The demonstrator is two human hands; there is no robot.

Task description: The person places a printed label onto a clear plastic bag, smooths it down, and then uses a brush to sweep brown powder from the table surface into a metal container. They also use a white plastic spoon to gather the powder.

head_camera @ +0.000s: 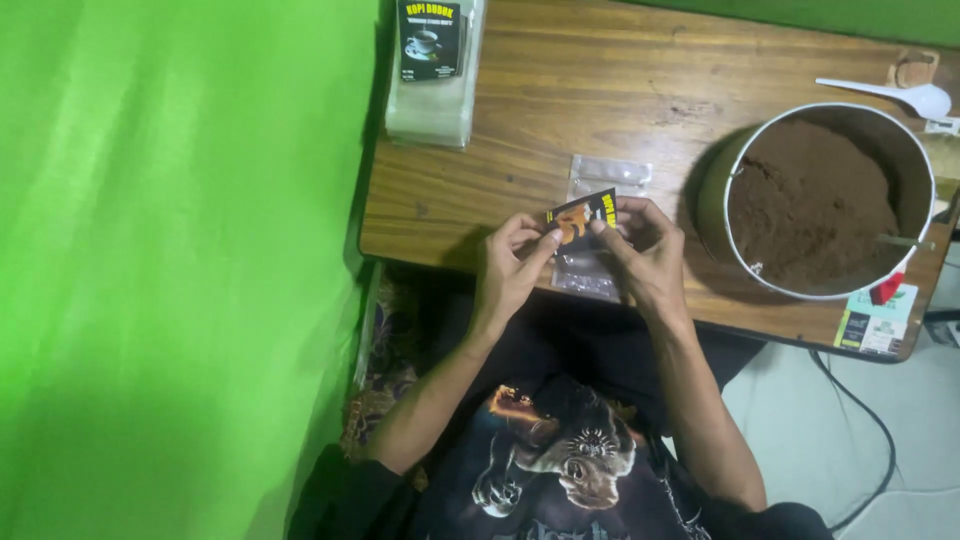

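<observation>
A: Black label card (583, 217): where is it sitting?
B: At frame centre, above a clear pouch (598, 228) on the tabletop (600, 80).
A: Fingers?
B: Left hand (510, 262) and right hand (645, 250) are both pinching it.

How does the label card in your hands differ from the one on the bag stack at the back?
The held card is tilted and pinched between the left hand and right hand; the stack card lies flat and untouched on the clear bags. The held one shows an orange patch, the other a cup picture. Both are black with yellow lettering.
</observation>
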